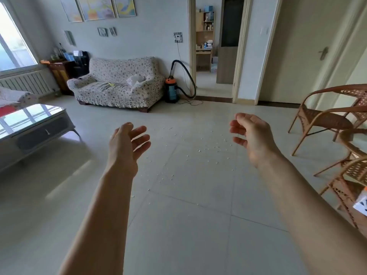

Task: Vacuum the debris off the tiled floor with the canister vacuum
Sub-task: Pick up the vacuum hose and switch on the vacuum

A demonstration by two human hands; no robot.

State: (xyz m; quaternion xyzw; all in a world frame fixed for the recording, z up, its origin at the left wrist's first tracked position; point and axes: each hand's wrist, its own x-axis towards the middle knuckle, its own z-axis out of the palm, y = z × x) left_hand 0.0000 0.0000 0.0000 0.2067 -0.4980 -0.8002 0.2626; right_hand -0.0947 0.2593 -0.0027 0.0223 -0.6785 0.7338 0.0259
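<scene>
a home living room: a patterned sofa [117, 84] against the wall, framed pictures [97, 7] above, a glass-topped coffee table [29, 124], wicker chairs [327, 118].

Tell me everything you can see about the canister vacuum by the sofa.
The canister vacuum stands upright on the tiled floor against the far wall, right beside the sofa's arm. It has a teal drum with an orange and black top. A black hose arches from the top down to the floor. Neither hand touches it.
</scene>
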